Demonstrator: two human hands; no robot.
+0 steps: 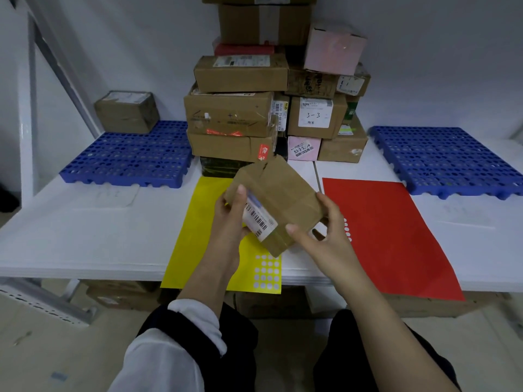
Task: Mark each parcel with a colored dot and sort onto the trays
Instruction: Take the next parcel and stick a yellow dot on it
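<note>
A small brown cardboard parcel point(283, 193) with a white barcode label is held tilted above the table's front middle. My left hand point(230, 219) grips its left side, thumb on the top edge by the label. My right hand point(319, 227) holds its right end, thumb against the near lower edge and fingers behind. Under it lie a yellow sticker sheet point(195, 244) with several dots peeled off and a red sticker sheet point(390, 236). One blue tray point(127, 159) lies at the left and another blue tray point(447, 159) at the right.
A tall pile of parcels point(254, 108) stands at the back middle of the white table point(85, 227). One brown box point(127, 111) sits on the left tray's far corner. More boxes lie under the table. A white frame post point(31, 108) stands at the left.
</note>
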